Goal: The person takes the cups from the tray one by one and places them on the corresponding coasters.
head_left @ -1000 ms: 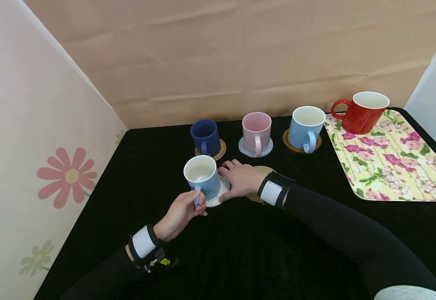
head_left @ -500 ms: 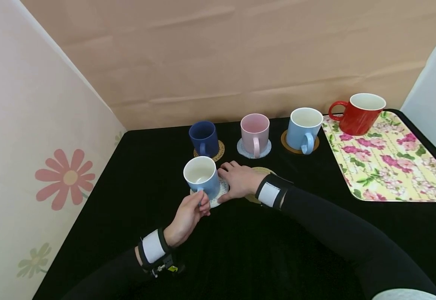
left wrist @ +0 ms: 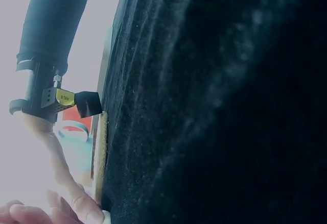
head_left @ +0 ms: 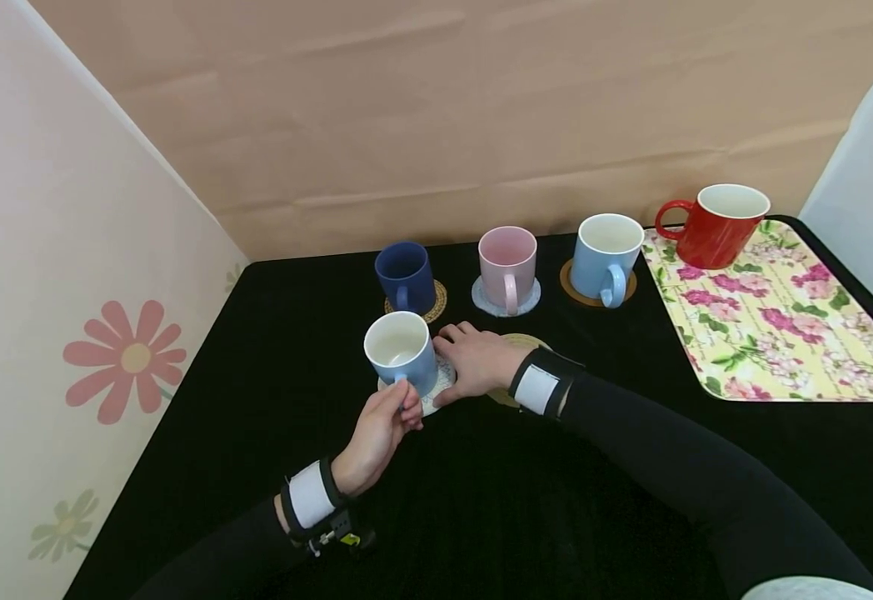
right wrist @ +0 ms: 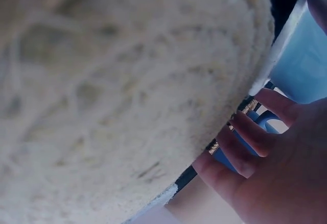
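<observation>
My left hand pinches the handle of a light blue mug with a white inside. The mug stands upright over a white patterned coaster; whether its base touches the coaster fully is hidden. My right hand reaches in from the right, its spread fingers and thumb touching the coaster's right edge. In the right wrist view, the fingers of the right hand look fairly straight beside the blue mug. A round straw-coloured coaster lies partly hidden under the right wrist.
Behind stand a dark blue mug on a woven coaster, a pink mug on a pale blue coaster and another light blue mug on a brown coaster. At right, a red mug stands on a floral tray.
My left hand has shifted slightly right and its thumb now covers more of the mug's handle. The right hand stays at the coaster's edge. The head view has shifted a little.
</observation>
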Tool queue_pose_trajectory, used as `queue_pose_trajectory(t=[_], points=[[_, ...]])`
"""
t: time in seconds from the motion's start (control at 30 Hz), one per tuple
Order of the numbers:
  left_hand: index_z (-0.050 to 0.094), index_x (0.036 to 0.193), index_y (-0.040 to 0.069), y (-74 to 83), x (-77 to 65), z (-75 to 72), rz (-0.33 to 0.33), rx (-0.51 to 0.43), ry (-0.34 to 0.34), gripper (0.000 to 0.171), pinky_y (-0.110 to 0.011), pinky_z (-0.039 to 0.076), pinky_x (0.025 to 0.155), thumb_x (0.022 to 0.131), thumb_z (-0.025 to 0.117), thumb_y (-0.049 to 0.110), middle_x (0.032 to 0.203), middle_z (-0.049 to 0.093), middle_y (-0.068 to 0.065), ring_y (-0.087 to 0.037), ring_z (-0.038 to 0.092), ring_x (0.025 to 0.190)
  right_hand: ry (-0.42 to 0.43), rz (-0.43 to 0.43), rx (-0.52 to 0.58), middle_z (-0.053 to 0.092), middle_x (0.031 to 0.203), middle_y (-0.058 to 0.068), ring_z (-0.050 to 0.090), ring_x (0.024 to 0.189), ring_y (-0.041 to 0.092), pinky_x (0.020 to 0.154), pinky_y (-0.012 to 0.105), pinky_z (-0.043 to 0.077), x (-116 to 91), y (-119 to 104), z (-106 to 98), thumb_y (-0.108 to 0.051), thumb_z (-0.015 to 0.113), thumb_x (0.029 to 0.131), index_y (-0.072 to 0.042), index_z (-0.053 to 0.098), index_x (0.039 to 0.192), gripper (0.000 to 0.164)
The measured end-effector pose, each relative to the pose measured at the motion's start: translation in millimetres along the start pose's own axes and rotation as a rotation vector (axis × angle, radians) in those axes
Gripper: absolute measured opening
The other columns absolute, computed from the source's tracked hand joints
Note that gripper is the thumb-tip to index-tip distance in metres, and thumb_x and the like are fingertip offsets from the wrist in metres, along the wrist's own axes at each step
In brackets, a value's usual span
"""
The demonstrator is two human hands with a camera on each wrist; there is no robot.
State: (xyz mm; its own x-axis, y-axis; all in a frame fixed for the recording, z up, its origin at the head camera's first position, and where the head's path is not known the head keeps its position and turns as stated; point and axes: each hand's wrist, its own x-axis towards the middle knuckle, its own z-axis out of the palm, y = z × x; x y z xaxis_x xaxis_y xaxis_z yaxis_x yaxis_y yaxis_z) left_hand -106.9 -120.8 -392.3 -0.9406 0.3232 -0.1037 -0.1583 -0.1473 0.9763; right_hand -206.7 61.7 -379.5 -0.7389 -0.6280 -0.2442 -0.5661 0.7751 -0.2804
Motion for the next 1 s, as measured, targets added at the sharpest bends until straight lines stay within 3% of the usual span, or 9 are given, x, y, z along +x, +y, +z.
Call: queue_pose_trajectory(t=[0.43,1.0], points=[[0.038,0.078,0.010,-0.4,0.0,-5.1,0.013,0.014,-0.071,0.037,-0.031,0.040,0.077,0.108,0.022,0.024,0.074,0.034,-0.003,-0.016,0.039,0.071,-0.003,0.000,0.002,0.038,0.148,0.012,0.034,0.133,0.031,0.101,0.047,0.040,0.5,0.2,-0.8,-0.060,0.072,0.077,-0.012,0.039,0.148,0.092],[0.039,0.078,0.012,1.3,0.7,-8.8,-0.013,0.012,-0.108,0.037,-0.030,0.041,0.075,0.108,0.022,0.027,0.073,0.035,-0.002,-0.016,0.040,0.070,-0.011,0.000,0.020,0.036,0.149,0.014,0.033,0.134,0.033,0.101,0.049,0.039,1.9,0.7,-0.2,-0.060,0.073,0.077,-0.011,0.039,0.148,0.093]])
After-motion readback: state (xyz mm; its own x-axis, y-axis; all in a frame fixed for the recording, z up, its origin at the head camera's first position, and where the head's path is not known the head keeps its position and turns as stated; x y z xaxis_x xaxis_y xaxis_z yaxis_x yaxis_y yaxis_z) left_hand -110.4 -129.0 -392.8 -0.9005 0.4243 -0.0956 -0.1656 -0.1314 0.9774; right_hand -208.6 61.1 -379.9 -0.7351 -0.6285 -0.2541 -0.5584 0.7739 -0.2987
